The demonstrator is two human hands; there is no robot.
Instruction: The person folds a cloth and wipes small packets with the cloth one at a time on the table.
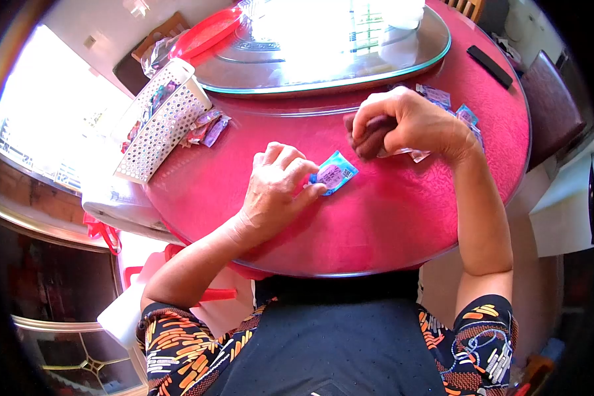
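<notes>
My left hand [280, 181] is closed on the near left edge of a small blue and purple packet [333, 173], its thumb and fingers at the packet's side, low over the red table. To the right, my right hand [412, 125] grips a dark brown cloth-like bundle [371, 136] between thumb and curled fingers. Beyond and beside that hand lie several similar packets [434, 96], partly hidden by it. A white perforated basket [171, 129] holding colourful packets leans at the left, with more packets [211, 127] against its right side.
A glass turntable [323, 76] takes up the far middle of the red table [376, 231]. On it rests a red tray [208, 32]. A black oblong object [490, 66] lies at the far right, near a dark chair [553, 109].
</notes>
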